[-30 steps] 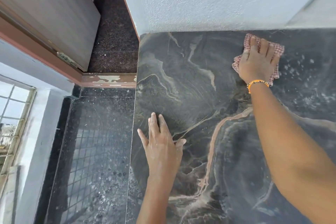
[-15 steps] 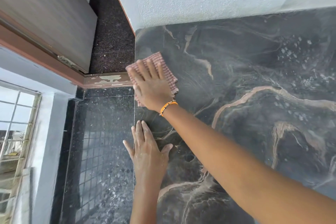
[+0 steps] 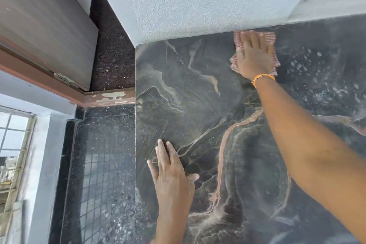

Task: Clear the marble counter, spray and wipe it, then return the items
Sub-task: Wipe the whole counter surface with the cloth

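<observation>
Counter [image 3: 198,89]: dark veined marble, droplets at right.
Right hand [image 3: 254,55]: flat, fingers spread, pressing checked cloth [image 3: 274,39] against wall edge.
Left hand [image 3: 171,176]: open, palm down on marble, empty.

A white textured wall [image 3: 198,2] rises at the far side. To the left, a grey wood-grain door [image 3: 39,25] stands above a brown frame [image 3: 39,79] whose paint is chipped near the corner. Below lies a dark speckled floor [image 3: 107,164], its polish reflecting a grid. A barred window [image 3: 11,144] sits at far left.
</observation>
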Demonstrator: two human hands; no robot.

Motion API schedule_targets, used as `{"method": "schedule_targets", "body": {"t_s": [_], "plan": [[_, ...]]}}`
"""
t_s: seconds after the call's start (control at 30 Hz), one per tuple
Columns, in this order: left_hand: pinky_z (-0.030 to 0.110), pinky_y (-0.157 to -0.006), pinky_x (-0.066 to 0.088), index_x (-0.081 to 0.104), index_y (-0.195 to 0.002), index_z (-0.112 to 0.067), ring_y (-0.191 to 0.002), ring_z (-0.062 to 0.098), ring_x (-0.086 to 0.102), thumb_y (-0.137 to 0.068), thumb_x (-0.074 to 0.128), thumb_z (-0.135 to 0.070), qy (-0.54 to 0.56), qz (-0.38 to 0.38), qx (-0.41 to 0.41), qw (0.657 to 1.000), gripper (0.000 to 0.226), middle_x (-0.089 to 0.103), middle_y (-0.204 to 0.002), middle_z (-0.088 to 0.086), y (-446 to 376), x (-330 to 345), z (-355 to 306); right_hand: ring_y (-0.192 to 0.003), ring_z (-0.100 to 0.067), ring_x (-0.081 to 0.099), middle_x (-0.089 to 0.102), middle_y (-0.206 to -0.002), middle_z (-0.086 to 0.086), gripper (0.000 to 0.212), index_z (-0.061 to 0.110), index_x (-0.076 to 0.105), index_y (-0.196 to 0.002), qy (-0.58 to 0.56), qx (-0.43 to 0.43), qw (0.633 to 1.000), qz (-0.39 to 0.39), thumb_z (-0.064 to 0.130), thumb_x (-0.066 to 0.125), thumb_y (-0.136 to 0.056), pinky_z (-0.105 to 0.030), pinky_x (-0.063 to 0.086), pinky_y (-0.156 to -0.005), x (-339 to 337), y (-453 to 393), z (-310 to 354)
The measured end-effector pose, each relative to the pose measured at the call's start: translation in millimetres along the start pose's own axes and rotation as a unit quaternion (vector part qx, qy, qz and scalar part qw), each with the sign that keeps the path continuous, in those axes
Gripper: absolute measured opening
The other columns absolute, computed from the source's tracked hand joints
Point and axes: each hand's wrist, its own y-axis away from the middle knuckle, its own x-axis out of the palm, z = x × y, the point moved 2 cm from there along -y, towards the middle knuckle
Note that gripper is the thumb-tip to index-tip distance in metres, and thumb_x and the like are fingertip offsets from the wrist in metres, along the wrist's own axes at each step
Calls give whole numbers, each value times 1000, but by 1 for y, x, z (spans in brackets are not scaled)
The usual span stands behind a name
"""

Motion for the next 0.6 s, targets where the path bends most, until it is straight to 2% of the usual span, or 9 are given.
{"method": "schedule_targets", "body": {"t_s": [0.13, 0.23, 0.33, 0.43, 0.5, 0.57, 0.6], "plan": [[43, -116, -8, -13, -146, -5, -146, 22, -7, -84, 54, -52, -29, 4, -1, 1000, 103, -23, -155, 14, -2, -2, -2, -145, -32, 10, 14, -158, -6, 55, 18, 21, -148, -10, 91, 995, -43, 34, 28, -96, -54, 5, -117, -7, 43, -32], [43, -116, -9, -13, -146, -6, -147, 22, -5, -83, 55, -52, -19, 3, 6, 1000, 103, -22, -155, 13, -1, -3, -2, -146, -33, 4, 6, -159, -8, 58, 18, 13, -149, 7, 65, 998, -25, 35, 28, -96, -54, 0, -116, 3, 86, -4], [44, -115, -9, -14, -146, -10, -146, 21, -8, -83, 55, -53, 1, 3, 12, 1000, 103, -23, -155, 8, 1, -3, 2, -146, -32, -1, -1, -159, -7, 58, 23, 4, -149, 12, -20, 1000, -5, 40, 23, -97, -50, -7, -114, 19, 117, 55], [45, -116, -7, -16, -146, -11, -145, 23, -16, -80, 52, -59, 30, -4, 4, 1000, 105, -22, -156, 5, 8, -2, 10, -146, -31, -3, -2, -160, -5, 57, 27, 4, -149, -10, -132, 991, 34, 41, 23, -97, -50, -9, -115, 35, 140, 131], [46, -116, -6, -15, -146, -9, -144, 25, -19, -73, 32, -73, 37, -9, -3, 999, 108, -20, -156, 6, 17, -4, 16, -146, -31, -4, 0, -159, -5, 56, 28, 7, -149, -9, -231, 971, 68, 41, 25, -97, -50, -12, -114, 45, 162, 178], [47, -116, -5, -13, -146, -7, -144, 27, -18, -53, -4, -88, 31, -12, -14, 999, 124, -19, -156, 9, 28, -5, 21, -146, -29, -3, 3, -159, -3, 55, 29, 10, -149, 14, -336, 936, 101, 42, 25, -98, -51, -13, -114, 51, 186, 206], [47, -116, -5, -13, -146, -6, -144, 28, -17, -43, -13, -90, 21, -5, -20, 1000, 133, -19, -156, 10, 33, -4, 24, -147, -28, -1, 6, -159, -1, 54, 31, 12, -148, 31, -382, 917, 109, 43, 25, -98, -50, -11, -115, 53, 197, 210]]}}
